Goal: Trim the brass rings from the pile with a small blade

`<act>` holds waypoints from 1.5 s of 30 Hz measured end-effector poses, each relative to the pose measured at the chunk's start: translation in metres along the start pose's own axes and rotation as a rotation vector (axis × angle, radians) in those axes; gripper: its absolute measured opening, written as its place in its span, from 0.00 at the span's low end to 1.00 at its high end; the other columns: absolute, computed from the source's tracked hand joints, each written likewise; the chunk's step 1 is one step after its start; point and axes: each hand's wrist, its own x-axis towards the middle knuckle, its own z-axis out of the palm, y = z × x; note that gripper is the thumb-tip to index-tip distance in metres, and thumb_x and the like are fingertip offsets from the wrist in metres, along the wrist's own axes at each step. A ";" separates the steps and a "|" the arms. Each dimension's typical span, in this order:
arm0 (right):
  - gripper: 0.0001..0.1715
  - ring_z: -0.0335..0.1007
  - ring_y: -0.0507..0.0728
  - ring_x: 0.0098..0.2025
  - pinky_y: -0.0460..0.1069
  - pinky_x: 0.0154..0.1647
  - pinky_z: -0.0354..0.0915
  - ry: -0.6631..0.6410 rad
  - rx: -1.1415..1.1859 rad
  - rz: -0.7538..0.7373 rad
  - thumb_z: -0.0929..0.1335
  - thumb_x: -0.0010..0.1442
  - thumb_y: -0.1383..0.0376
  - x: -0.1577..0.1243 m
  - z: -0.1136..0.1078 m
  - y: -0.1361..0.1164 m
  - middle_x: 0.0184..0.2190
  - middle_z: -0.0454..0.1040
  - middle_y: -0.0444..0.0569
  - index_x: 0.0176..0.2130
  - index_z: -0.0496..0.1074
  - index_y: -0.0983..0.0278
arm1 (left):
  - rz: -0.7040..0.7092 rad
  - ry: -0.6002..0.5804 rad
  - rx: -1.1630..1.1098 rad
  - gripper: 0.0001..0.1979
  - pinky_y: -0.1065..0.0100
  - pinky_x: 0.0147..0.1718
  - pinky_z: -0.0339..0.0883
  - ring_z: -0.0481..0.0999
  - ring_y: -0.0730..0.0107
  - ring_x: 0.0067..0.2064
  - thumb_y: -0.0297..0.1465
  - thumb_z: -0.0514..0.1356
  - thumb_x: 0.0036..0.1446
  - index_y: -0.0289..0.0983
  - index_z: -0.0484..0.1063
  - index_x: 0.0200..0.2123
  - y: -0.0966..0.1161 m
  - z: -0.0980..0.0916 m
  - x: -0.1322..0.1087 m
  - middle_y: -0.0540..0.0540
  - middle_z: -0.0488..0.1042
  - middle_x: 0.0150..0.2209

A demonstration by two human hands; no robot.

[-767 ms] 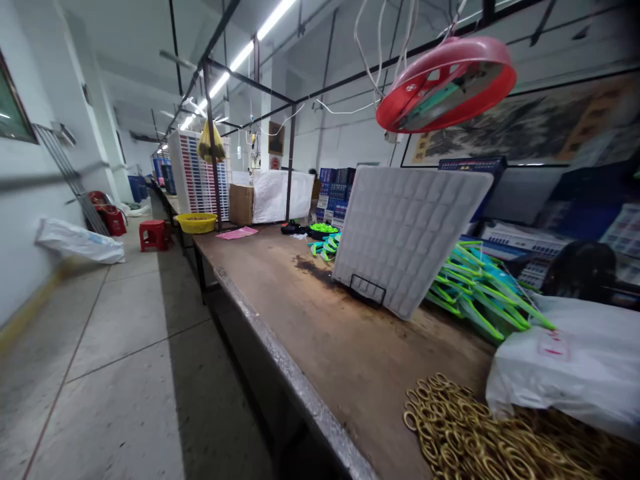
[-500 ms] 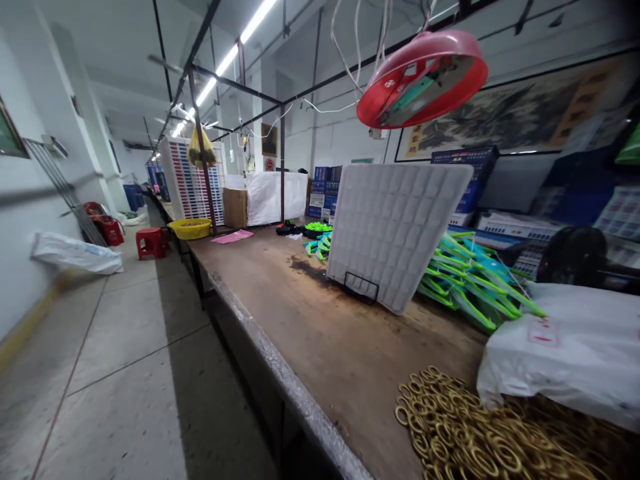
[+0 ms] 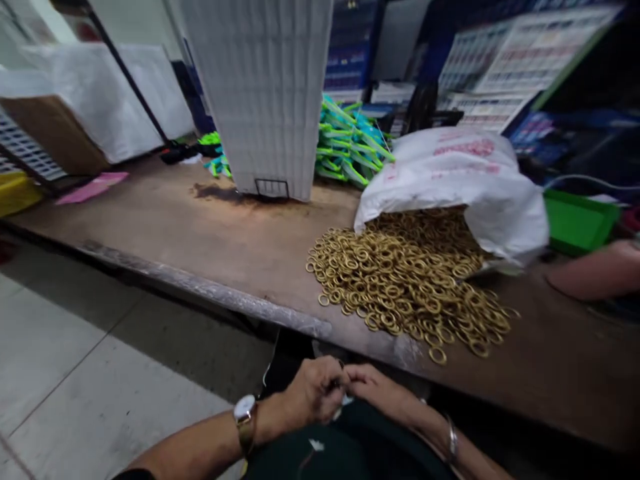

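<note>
We see a big pile of gold rings (image 3: 407, 283) on our brown table (image 3: 210, 230). The bag (image 3: 463, 180) over them is white with pink marks. Behind it lie green and blue strips (image 3: 350, 143). A white tray (image 3: 263, 93) with a pattern of little squares stands up tall. A pink paper (image 3: 93, 188) lies far off, and a green bin (image 3: 580, 220) sits at the side. Our left hand (image 3: 313, 393) has a watch (image 3: 245, 410) with a white face and a brown band.

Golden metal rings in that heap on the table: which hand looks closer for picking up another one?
Probably the right hand. It sits nearer the heap of golden metal rings, almost below the stray ring at its front edge. The left hand, with the wristwatch, is farther off. Both are pinched together on something small.
</note>
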 end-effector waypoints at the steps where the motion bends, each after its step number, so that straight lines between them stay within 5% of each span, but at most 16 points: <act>1: 0.08 0.58 0.49 0.25 0.44 0.26 0.56 -0.019 0.029 0.004 0.62 0.53 0.66 0.001 -0.001 -0.002 0.21 0.64 0.39 0.26 0.69 0.66 | -0.003 0.019 0.014 0.06 0.73 0.25 0.60 0.69 0.73 0.25 0.21 0.54 0.45 0.35 0.68 0.26 0.002 -0.001 0.000 0.48 0.71 0.24; 9: 0.09 0.52 0.48 0.26 0.43 0.25 0.51 0.068 -0.188 -0.069 0.58 0.56 0.68 -0.013 0.006 -0.015 0.22 0.59 0.39 0.26 0.63 0.65 | -0.099 0.068 -0.031 0.04 0.75 0.25 0.59 0.67 0.76 0.24 0.23 0.54 0.46 0.36 0.64 0.22 0.017 -0.007 -0.002 0.50 0.69 0.21; 22: 0.10 0.57 0.52 0.31 0.50 0.36 0.53 0.261 -0.833 -0.406 0.57 0.51 0.76 -0.024 0.012 -0.025 0.28 0.63 0.45 0.30 0.59 0.63 | -0.254 0.028 -0.249 0.06 0.74 0.26 0.58 0.63 0.77 0.24 0.23 0.55 0.45 0.35 0.62 0.19 0.018 -0.009 -0.006 0.53 0.65 0.21; 34: 0.14 0.52 0.54 0.28 0.50 0.31 0.48 0.473 -1.012 -0.649 0.55 0.40 0.78 -0.027 0.011 -0.017 0.25 0.59 0.45 0.28 0.56 0.63 | -0.501 -0.045 -0.613 0.03 0.74 0.27 0.56 0.62 0.77 0.27 0.22 0.57 0.41 0.34 0.64 0.20 0.032 -0.021 0.001 0.52 0.65 0.23; 45: 0.15 0.54 0.54 0.28 0.49 0.29 0.51 0.476 -1.021 -0.698 0.55 0.39 0.79 -0.041 0.007 -0.028 0.25 0.61 0.46 0.27 0.57 0.63 | -0.582 -0.094 -0.769 0.04 0.71 0.28 0.57 0.64 0.75 0.27 0.21 0.59 0.37 0.33 0.66 0.19 0.037 -0.025 0.003 0.51 0.67 0.23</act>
